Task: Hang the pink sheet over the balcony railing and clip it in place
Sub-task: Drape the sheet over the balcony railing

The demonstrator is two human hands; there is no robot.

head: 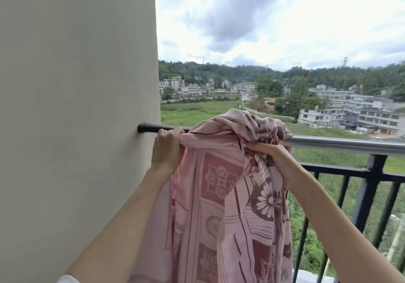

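- Where the rail (341,143) meets the wall (76,107), one pink sheet (221,195) is draped over its left end and hangs down on the near side, between the two hands.
- Left hand (165,151): fingers curled over the rail at the sheet's left edge, clamping that edge of cloth against the bar, just beside the wall.
- Right hand (276,162): clenched on a bunched wad of sheet just below the rail, at the cloth's right side.
- Between the hands a flat strip of sheet lies stretched along the top of the rail; above the right hand a crumpled heap of it sits piled on the bar.
- Count: one sheet, two hands, one top rail, one lower crossbar (341,171) with dark upright bars (368,195) below it.
- To the right of the sheet the rail is bare metal.
- Beyond the railing lie green fields (197,111), pale buildings (359,111), wooded hills and a cloudy sky.
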